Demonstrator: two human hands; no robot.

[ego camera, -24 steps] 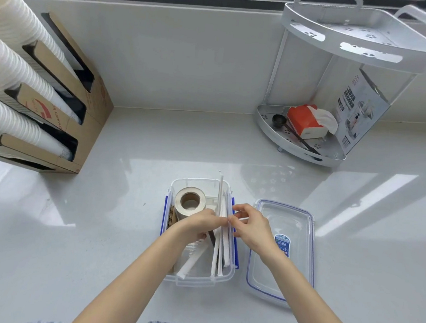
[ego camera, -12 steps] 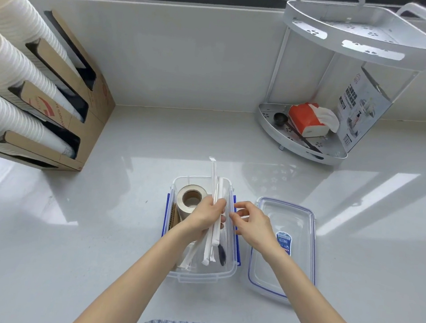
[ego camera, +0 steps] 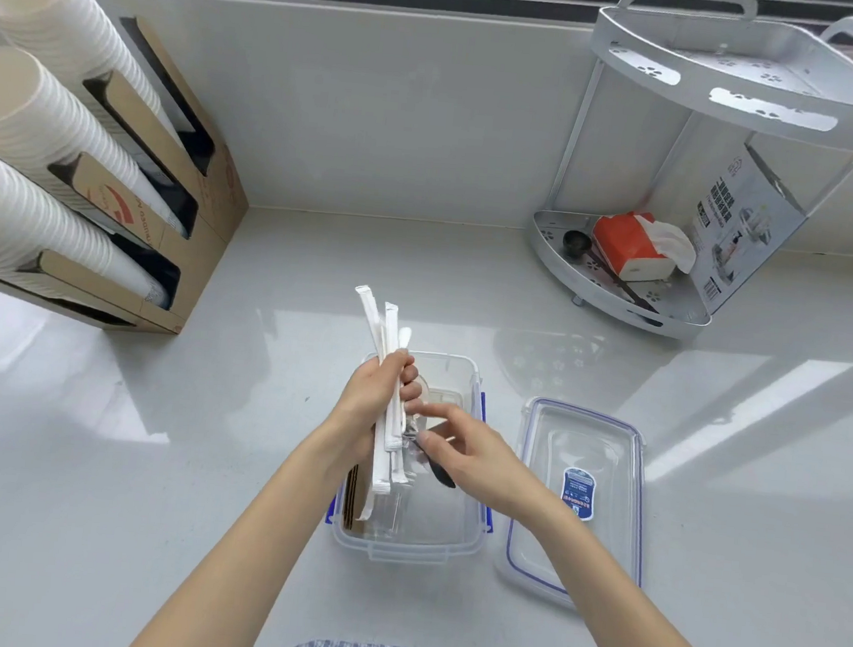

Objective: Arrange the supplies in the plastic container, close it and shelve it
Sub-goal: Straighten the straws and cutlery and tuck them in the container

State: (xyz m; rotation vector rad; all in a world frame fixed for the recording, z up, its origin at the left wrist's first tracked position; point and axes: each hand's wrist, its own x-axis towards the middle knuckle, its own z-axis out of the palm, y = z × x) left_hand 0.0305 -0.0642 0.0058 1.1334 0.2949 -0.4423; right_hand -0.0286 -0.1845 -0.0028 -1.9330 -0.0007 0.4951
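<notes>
A clear plastic container (ego camera: 467, 536) with blue side clips stands open on the counter in front of me. My left hand (ego camera: 374, 401) is shut on a bundle of paper-wrapped straws (ego camera: 387, 402), lifted above the container's left side and pointing away from me. My right hand (ego camera: 469, 456) hovers over the container with its fingers pinched on a black plastic spoon (ego camera: 441, 474) in a clear wrapper. Brown cardboard pieces (ego camera: 353, 497) stand against the container's left wall. The tape roll is hidden behind my hands. The clear lid (ego camera: 579, 496), blue-rimmed with a blue label, lies flat to the right.
A cardboard dispenser (ego camera: 185, 230) with stacked white paper cups (ego camera: 33, 134) stands at the back left. At the back right is a white two-tier corner shelf (ego camera: 617, 298) holding an orange tissue pack, a black scoop and a leaflet. The wall runs along the back.
My left hand has lifted the straw bundle up and to the left, out of the container. My right hand moved in over the container and took hold of the black spoon.
</notes>
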